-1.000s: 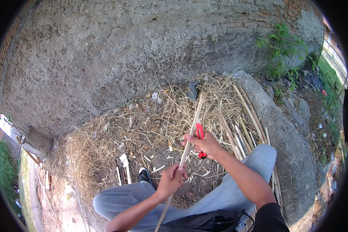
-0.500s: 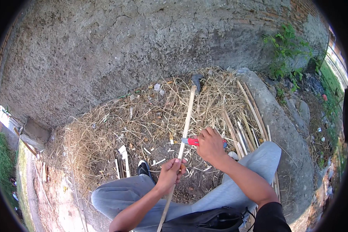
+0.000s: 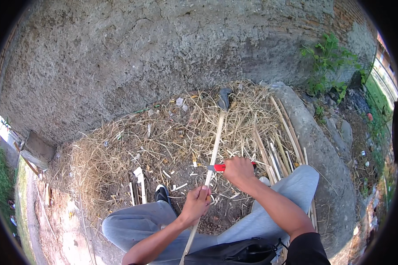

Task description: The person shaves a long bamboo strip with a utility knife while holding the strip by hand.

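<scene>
A long, pale bamboo strip (image 3: 216, 145) slants up and away between my legs, its lower end passing over my lap. My left hand (image 3: 196, 204) is closed around it below the middle. Above that grip, my right hand (image 3: 239, 171) is wrapped around a red utility knife (image 3: 219, 168). The knife's grey blade lies across the strip, at or very near its surface; exact contact is hard to make out. Most of the knife's handle is hidden by my fingers. Small pale shavings (image 3: 179, 187) are scattered on the soil around the strip.
More bamboo strips (image 3: 289, 128) lie by my right knee, against a long concrete block (image 3: 314, 132). Dry straw (image 3: 101, 165) covers the ground up to a rough wall (image 3: 163, 53). A dark sandal (image 3: 162, 193) shows beside my left leg, and a green plant (image 3: 327, 62) grows at the far right.
The strip's far end has come down toward me. My right hand and the knife have shifted slightly lower, nearer my left hand, which keeps its hold.
</scene>
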The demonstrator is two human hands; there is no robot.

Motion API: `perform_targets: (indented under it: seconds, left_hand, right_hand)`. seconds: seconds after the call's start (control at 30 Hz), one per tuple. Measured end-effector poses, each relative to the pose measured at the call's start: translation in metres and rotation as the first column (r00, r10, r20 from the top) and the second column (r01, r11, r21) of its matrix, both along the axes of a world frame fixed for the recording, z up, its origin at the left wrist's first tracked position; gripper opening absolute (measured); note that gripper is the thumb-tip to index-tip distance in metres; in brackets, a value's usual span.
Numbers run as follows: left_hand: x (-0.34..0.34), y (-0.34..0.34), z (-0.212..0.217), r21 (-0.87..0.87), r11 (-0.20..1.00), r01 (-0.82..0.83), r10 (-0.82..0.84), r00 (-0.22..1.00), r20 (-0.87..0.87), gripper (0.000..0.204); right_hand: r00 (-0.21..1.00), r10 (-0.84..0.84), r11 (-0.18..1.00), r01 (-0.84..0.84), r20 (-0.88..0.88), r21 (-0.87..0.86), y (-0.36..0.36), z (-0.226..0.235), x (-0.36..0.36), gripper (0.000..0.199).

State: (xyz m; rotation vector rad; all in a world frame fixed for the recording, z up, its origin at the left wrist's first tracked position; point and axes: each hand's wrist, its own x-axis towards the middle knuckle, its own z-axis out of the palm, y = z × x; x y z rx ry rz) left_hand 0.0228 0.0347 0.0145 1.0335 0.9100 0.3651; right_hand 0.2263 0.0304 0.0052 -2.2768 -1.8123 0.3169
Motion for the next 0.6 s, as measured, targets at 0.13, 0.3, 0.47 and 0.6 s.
perform_targets:
  seconds: [0.13,0.3,0.47,0.6]
  left_hand:
    - [-0.004,-0.005,0.013,-0.046,0.998,0.049,-0.05,0.999,-0.022,0.029]
    - [-0.016,-0.015,0.024,-0.219,0.969,0.113,-0.131,0.989,-0.071,0.029]
    - [-0.021,-0.018,0.04,-0.253,0.951,0.179,-0.224,0.962,-0.159,0.031]
    - [-0.029,-0.014,0.027,-0.282,0.94,0.192,-0.229,0.967,-0.107,0.032]
  right_hand:
    - [0.999,-0.041,0.999,0.04,0.017,0.035,0.001,-0.006,0.002,0.021]
    - [0.973,-0.231,0.973,0.231,-0.019,0.008,0.01,-0.014,0.044,0.02]
    - [0.946,-0.325,0.945,0.324,0.022,0.036,0.012,-0.022,0.063,0.019]
    - [0.924,-0.352,0.933,0.332,0.153,0.138,0.015,-0.026,0.087,0.021]
